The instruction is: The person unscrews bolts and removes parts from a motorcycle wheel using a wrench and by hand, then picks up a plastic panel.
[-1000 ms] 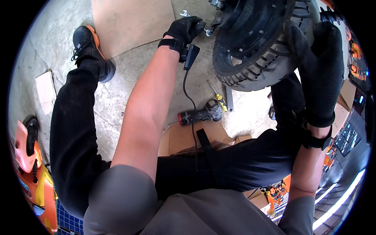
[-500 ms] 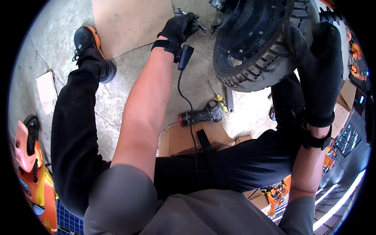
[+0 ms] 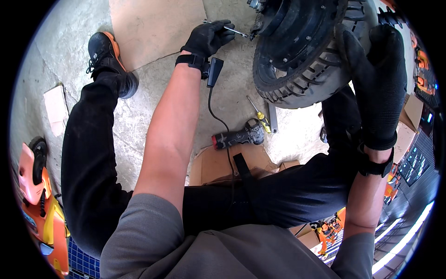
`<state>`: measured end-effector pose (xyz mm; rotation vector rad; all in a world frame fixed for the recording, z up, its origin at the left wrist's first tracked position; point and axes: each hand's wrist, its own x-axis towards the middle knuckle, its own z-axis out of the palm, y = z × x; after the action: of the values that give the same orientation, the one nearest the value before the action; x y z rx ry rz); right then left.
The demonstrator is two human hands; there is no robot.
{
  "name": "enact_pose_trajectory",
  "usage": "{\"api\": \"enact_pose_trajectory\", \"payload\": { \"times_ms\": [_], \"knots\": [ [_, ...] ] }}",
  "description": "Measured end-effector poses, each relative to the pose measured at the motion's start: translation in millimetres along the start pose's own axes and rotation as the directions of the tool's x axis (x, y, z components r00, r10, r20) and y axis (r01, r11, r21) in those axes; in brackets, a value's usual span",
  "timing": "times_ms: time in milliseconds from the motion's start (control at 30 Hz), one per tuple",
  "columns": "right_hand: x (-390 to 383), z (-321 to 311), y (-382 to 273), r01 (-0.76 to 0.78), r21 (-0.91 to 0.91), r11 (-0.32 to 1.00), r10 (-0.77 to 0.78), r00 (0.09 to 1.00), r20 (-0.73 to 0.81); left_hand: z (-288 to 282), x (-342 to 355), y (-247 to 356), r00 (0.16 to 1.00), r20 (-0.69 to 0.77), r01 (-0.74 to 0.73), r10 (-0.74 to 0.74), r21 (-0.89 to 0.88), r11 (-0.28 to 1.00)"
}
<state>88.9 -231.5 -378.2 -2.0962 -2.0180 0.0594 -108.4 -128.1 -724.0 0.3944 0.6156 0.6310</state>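
Clasped in the left hand (image 3: 207, 38), a slim, shiny metal wrench (image 3: 235, 31), seen nearly edge-on. Slants gently down to the right, with one end poking out on the far left of the fist and the other pointing toward the wheel (image 3: 304, 49), near its left side. At the upper right, tilted, turns a dished black inner face toward the view. Carries a thick tyre (image 3: 316, 80) with deep, chunky tread, dusty grey. Shows small silver bolt heads (image 3: 308, 37) in a curve. Runs past the top edge, partly covered by the spread right hand (image 3: 378, 79).
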Motion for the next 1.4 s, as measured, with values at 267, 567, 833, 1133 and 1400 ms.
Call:
{"api": "enact_pose_trajectory", "payload": {
  "times_ms": [267, 567, 833, 1133, 1400],
  "knots": [
    [0.7, -0.8, 2.1, -0.018, -0.016, 1.000, 0.018, 1.000, -0.003, 7.6, -4.5, -3.9, 0.794, 0.467, -0.527, 0.389, 0.848, 0.058],
    [2.6, -1.0, 5.1, 0.092, -0.150, 0.984, -0.097, 0.995, -0.030, 22.9, -12.9, 2.2, 0.839, 0.395, -0.413, 0.375, 0.910, -0.035],
    [5.3, 0.9, -2.0, -0.003, -0.053, 0.999, 0.001, 1.000, -0.029, 1.2, 8.9, -16.4, 0.996, -0.094, -0.010, 0.002, -0.080, 0.997],
    [0.0, 2.6, -1.0, 0.034, 0.050, 0.998, -0.032, 0.999, -0.041, 76.3, -30.3, -0.8, 0.917, -0.234, -0.261, 0.324, 0.262, 0.929],
    [0.6, 1.3, 0.2, -0.027, 0.009, 1.000, 0.027, 1.000, -0.013, 132.1, -54.9, -0.4, 0.655, -0.078, -0.352, 0.751, 0.849, 0.395]
  ]
}}
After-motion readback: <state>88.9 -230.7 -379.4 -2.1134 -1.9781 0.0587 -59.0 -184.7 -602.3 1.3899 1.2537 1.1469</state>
